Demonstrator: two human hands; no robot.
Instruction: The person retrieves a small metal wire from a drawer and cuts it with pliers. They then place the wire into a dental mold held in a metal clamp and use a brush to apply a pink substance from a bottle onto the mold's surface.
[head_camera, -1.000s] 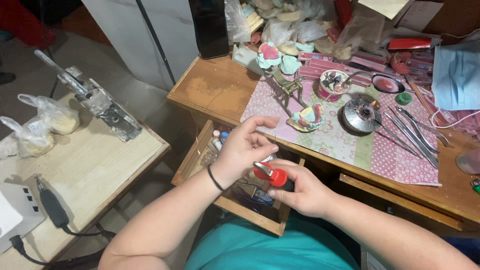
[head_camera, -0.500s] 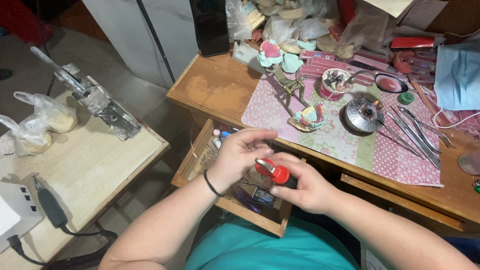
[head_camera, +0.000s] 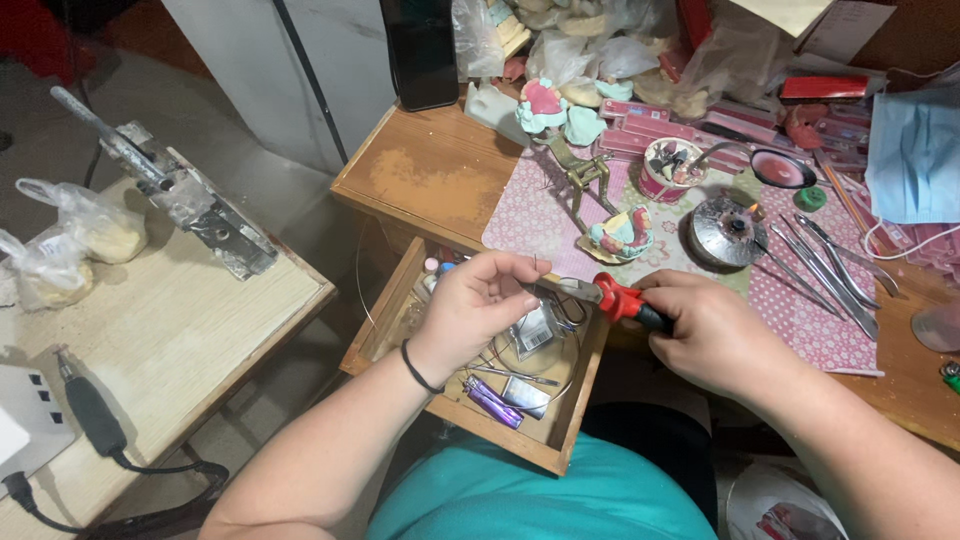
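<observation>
My right hand (head_camera: 708, 332) grips red-handled pliers (head_camera: 612, 297), jaws pointing left. My left hand (head_camera: 478, 306) pinches a thin metal wire (head_camera: 541, 265) right at the plier jaws; a long loop of the same wire curves down over the open wooden drawer (head_camera: 572, 392). Both hands hover above that drawer, in front of the desk edge. Inside the drawer lie a purple tube (head_camera: 492, 403), small packets and coiled wire. On the patterned mat (head_camera: 526, 218) beyond sits a dental model on a metal articulator (head_camera: 618, 230).
The desk holds a round metal burner (head_camera: 727, 227), a row of metal hand tools (head_camera: 826, 262), a cup of instruments (head_camera: 671, 168), plaster casts, a blue face mask (head_camera: 914, 152). A side table (head_camera: 180, 320) at left carries bags, a metal press, a handpiece.
The hands shifted apart: the left hand turned its fingers to pinch the wire at the plier tip, and the pliers now lie more level, pointing left. The view tilted slightly.
</observation>
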